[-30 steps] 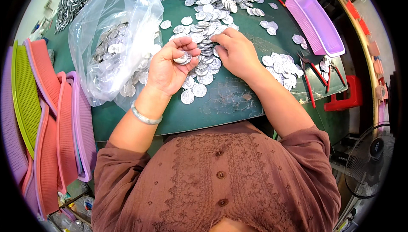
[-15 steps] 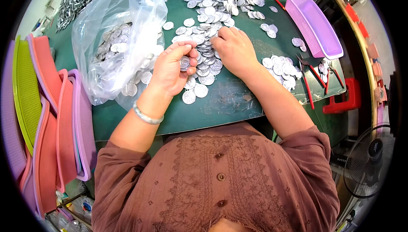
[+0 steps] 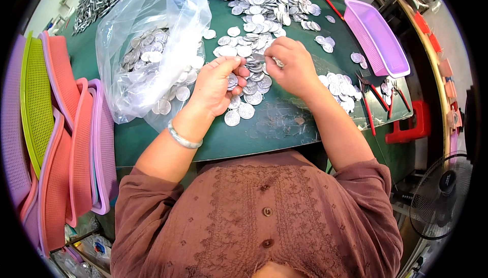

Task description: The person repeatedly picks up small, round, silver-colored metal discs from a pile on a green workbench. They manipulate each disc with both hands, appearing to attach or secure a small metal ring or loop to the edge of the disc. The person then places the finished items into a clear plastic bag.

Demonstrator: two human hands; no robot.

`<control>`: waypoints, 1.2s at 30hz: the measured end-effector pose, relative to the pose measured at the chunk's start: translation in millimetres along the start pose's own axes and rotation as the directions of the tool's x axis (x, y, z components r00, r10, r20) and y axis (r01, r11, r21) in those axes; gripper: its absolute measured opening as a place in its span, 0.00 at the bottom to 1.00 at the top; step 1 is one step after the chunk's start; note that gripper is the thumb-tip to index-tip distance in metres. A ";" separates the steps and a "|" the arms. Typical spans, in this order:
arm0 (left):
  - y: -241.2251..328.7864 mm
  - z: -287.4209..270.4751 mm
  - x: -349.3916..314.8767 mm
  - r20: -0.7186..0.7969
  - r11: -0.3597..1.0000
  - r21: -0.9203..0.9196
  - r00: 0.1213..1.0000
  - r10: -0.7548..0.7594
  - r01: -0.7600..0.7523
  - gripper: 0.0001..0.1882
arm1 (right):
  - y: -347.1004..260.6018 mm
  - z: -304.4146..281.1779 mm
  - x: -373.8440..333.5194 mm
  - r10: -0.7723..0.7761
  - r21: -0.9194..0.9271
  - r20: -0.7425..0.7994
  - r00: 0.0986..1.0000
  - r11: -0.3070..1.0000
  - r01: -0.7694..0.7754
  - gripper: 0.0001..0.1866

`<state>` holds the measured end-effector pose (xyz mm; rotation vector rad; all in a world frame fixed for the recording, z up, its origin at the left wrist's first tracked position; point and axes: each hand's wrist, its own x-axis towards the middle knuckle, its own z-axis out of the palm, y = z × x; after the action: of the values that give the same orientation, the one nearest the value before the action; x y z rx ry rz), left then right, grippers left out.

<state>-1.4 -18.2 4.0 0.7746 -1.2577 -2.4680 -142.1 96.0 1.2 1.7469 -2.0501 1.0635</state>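
Picking through silver discs (image 3: 246, 110), it seems.
Left hand (image 3: 213, 83) curls around a disc (image 3: 232, 81), beside the pile (image 3: 257, 27) on the worktop (image 3: 279, 125); right hand (image 3: 293, 70) has fingertips drawn together, grip unclear. Next probably needs a light pinch.

Discs (image 3: 246, 110): shiny embossed metal. Bag (image 3: 152, 11): glossy clear plastic. Tabletop (image 3: 239, 140): smooth, scuffed. Blouse (image 3: 300, 217): matt embroidered cloth.

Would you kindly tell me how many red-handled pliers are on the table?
2, both near the close end of the purple basket: the left pliers and, just right of them, the right pliers. Others may be hidden.
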 end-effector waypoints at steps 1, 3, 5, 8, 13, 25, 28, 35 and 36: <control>-1.2 -0.7 0.8 0.005 1.000 0.007 1.000 0.004 -0.004 0.06 | -4.4 -2.6 -1.5 0.157 0.233 0.033 0.987 0.959 -0.160 0.03; -2.4 -2.3 1.8 0.019 1.000 0.025 1.000 0.014 -0.014 0.06 | -4.8 -5.1 -1.8 0.344 0.499 0.163 0.925 0.780 -0.378 0.05; -3.1 -1.3 0.3 0.047 0.998 0.013 0.997 0.055 -0.056 0.07 | -11.6 -5.8 0.5 0.423 0.621 0.268 0.866 0.611 -0.491 0.04; -2.1 3.1 -3.6 0.064 0.997 0.000 0.995 0.076 -0.077 0.06 | -14.0 -4.0 0.4 0.459 0.691 0.376 0.805 0.440 -0.574 0.04; -3.2 2.0 -2.4 0.089 0.995 0.025 0.992 0.090 -0.093 0.05 | -10.5 -0.4 -2.4 0.461 0.726 0.413 0.786 0.355 -0.590 0.06; -8.6 -0.2 -7.2 -0.004 0.948 0.151 0.959 0.283 -0.279 0.10 | -19.0 8.1 -4.5 0.316 0.596 0.104 0.943 0.739 -0.313 0.04; -16.4 1.8 -3.0 0.036 0.969 0.113 0.975 0.219 -0.221 0.13 | -22.2 2.2 -3.1 0.104 0.321 -0.042 0.994 0.943 -0.086 0.04; -19.1 2.5 3.7 0.177 0.948 0.091 0.942 0.284 -0.303 0.15 | -39.1 3.0 -1.8 0.055 0.309 -0.044 0.998 0.950 -0.039 0.05; -22.6 6.7 3.1 0.202 0.961 0.032 0.943 0.263 -0.275 0.15 | -39.2 -0.9 -6.0 0.077 0.302 -0.033 0.996 0.951 -0.063 0.05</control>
<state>-7.6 -1.8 -12.1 0.3481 -1.4062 -2.3346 -104.3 100.4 12.5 1.7756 -2.0214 1.4919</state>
